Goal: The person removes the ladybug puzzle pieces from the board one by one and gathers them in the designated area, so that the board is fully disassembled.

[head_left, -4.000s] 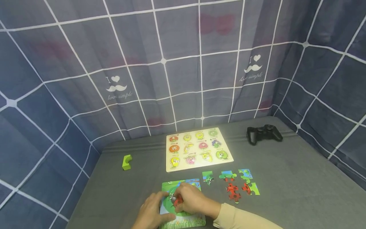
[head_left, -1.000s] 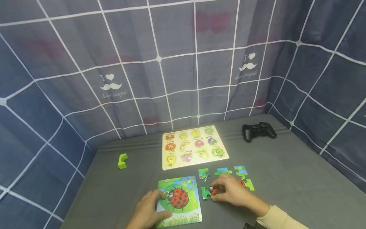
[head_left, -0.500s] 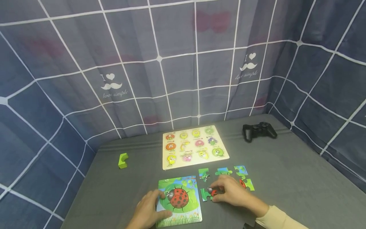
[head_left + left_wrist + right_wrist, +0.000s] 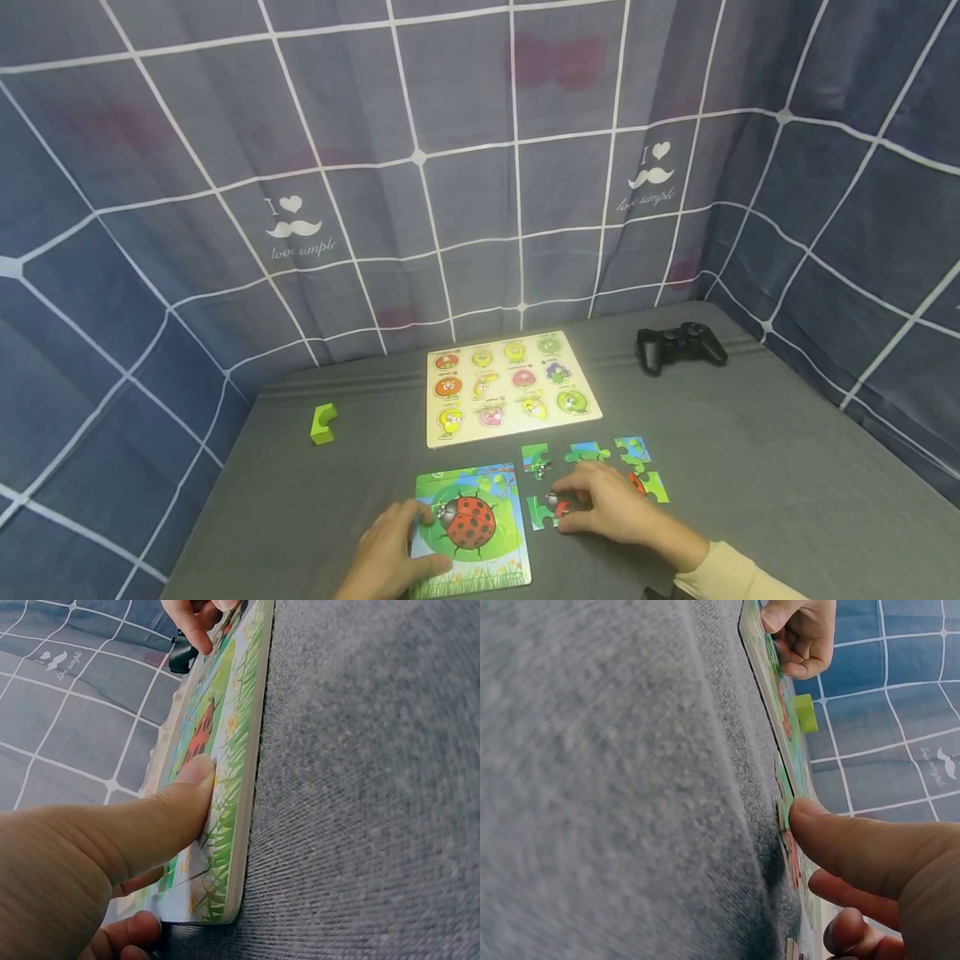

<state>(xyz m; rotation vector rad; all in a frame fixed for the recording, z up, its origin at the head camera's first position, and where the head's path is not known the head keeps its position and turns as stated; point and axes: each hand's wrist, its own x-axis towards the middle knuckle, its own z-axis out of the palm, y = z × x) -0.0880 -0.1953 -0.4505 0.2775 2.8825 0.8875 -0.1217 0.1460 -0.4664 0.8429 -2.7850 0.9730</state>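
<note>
A square puzzle board [image 4: 502, 533] with a ladybug picture lies flat near the front of the table. My left hand [image 4: 390, 546] rests on its left side, thumb and forefinger touching the printed face; in the left wrist view the thumb [image 4: 184, 791] lies on the board's face near the grassy edge. My right hand [image 4: 603, 504] pinches a green, black and red jigsaw piece [image 4: 537, 514] down at the table, just right of the board. Above that piece lies another green jigsaw piece [image 4: 535, 458]. The right hand hides part of the loose pieces beneath it.
More loose jigsaw pieces [image 4: 633, 450] lie beyond and right of my right hand. Behind stands a fruit puzzle board [image 4: 510, 387], flat on the table. A black game controller [image 4: 681, 346] is at back right, a yellow-green block [image 4: 323, 423] at left. Checked curtains [image 4: 472, 200] hang around the table.
My right hand has moved from the ladybug board to the loose pieces on the right, where a green piece now lies. The last second shows hardly any movement. My left hand stays on the board.
</note>
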